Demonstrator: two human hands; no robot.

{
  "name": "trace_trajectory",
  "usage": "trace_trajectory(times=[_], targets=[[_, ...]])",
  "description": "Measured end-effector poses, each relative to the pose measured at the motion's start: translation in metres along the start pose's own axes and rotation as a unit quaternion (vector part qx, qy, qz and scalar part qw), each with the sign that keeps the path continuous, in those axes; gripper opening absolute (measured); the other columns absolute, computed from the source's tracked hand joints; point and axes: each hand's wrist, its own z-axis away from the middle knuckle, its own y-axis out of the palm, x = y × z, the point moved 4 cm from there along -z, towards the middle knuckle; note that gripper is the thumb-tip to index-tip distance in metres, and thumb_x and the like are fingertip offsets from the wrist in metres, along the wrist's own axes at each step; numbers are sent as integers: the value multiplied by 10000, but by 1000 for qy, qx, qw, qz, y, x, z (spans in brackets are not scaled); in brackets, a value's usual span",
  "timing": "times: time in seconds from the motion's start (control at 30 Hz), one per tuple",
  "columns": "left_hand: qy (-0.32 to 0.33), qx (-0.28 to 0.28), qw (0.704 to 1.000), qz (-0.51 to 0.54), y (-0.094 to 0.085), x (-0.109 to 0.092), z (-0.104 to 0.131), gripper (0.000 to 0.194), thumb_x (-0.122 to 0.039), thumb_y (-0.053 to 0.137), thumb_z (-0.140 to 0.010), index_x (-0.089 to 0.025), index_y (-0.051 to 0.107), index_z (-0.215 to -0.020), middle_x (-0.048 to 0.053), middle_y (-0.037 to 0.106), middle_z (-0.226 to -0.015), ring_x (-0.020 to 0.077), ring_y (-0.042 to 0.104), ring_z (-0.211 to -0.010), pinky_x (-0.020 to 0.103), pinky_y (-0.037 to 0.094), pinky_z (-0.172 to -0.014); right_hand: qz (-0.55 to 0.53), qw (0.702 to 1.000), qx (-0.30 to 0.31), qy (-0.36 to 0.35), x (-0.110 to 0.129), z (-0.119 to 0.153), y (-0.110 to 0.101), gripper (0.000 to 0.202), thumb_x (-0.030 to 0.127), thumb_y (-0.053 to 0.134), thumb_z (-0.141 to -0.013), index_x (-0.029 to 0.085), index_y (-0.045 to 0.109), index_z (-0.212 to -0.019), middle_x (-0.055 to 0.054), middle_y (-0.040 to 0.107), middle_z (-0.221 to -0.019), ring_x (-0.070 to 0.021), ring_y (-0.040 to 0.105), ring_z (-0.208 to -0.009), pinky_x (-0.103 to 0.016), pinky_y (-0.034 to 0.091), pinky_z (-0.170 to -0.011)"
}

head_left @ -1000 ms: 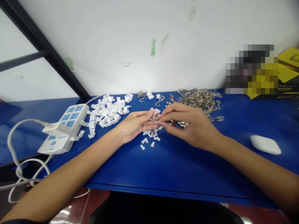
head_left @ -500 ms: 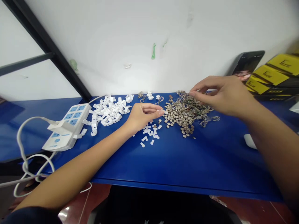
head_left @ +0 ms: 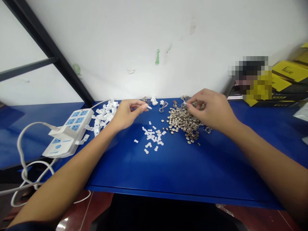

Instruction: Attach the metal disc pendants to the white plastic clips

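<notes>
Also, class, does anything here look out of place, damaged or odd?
The white wall bears a ragged green mark, marring its surface. The thick white cable beside the white-and-blue power strip hangs in tangled loops, not neatly coiled.

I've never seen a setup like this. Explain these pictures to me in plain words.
There is no machine: a person works with a bare left hand and right hand. Every picture comes from one camera worn on the head, looking forward and down. The left hand pinches a small white piece. The right hand is at a tangle of thin, silvery wires; whether it grips any is unclear. On the blue table lie round silvery discs, small flat white cut-outs and a white power strip with blue sockets.
</notes>
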Motion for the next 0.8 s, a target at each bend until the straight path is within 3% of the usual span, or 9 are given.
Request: trace_trajectory(times=[0.07,0.17,0.3,0.47,0.53,0.67,0.8], targets=[[15,-21,996,-87,-19,1,-2,291,-449,703,-923,-185,816,-971,94,804,-960,208,700,-856,292,497,-772,-26,1000,-4,-16,14,5,5,70,239,682,-884,218,742,-857,-52,686,-827,-149,572,-627,-352,491,-644],[8,-24,985,-168,-40,1,-3,282,-446,680,-935,-194,805,-953,86,800,-938,212,699,-814,312,502,-756,-129,988,76,-33,36,12,19,90,263,657,-927,237,736,-895,-39,690,-860,-145,588,-660,-332,504,-644],[0,1,944,-330,-53,2,-4,243,-399,661,-937,-200,798,-950,91,799,-970,265,710,-907,381,509,-810,-221,957,182,-43,59,20,31,111,284,644,-949,229,714,-883,-31,687,-868,-133,578,-672,-314,500,-648],[-34,9,899,-436,-61,18,-5,229,-369,640,-934,-205,790,-991,110,791,-1033,306,696,-969,424,498,-834,-275,936,210,-66,74,29,35,95,260,613,-976,231,700,-953,-33,712,-1054,-101,569,-663,-275,496,-620],[-44,11,894,-446,-62,24,-5,205,-346,646,-926,-211,786,-990,111,783,-1042,307,686,-977,429,492,-856,-235,948,193,-98,77,35,39,107,233,587,-989,220,693,-985,-43,695,-1134,-88,569,-660,-268,493,-623],[-50,15,888,-456,-61,29,-6,173,-305,650,-917,-207,786,-958,120,766,-1033,314,668,-993,443,490,-875,-27,972,123,-200,78,45,51,133,193,555,-995,177,688,-992,-77,671,-1120,-96,538,-636,-277,423,-557],[1,-7,878,-479,-58,20,-6,219,-304,605,-944,-189,776,-1017,133,753,-1046,336,637,-1049,474,490,-901,114,971,67,-198,72,43,51,186,193,524,-1015,148,692,-948,-100,674,-1013,-143,578,-695,-279,342,-491]])
